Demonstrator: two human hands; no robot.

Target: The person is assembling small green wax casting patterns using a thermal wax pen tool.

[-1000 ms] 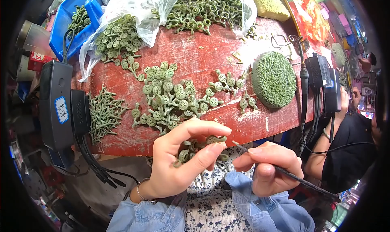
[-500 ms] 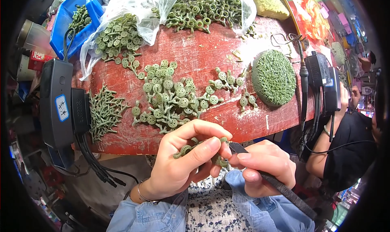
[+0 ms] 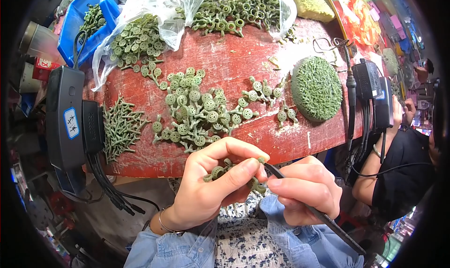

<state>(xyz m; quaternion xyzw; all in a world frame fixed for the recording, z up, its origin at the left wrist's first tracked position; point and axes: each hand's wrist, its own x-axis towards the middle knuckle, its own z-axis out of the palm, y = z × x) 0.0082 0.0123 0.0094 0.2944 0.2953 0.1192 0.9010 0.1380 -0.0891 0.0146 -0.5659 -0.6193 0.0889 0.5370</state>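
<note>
My left hand is closed around several small green ring-ended pieces. Thumb and forefinger pinch one green piece at the fingertips, and another ring end hangs below them. In my right hand is a long, dark file, its narrow edge turned up. The file's tip touches or nearly touches the pinched piece; the exact contact is too small to tell. Just beyond my hands, a pile of green stemmed pieces with round, holed heads lies on the red table.
Thin green sticks lie at left beside a dark cabled device. A round textured green block stands at right. Farther back are plastic bags of green pieces and a blue bin. A co-worker's arm shows at right.
The file has turned from showing its flat face to showing its edge, and my right fingers have shifted on it. My left hand has hardly moved and keeps its green pieces.
</note>
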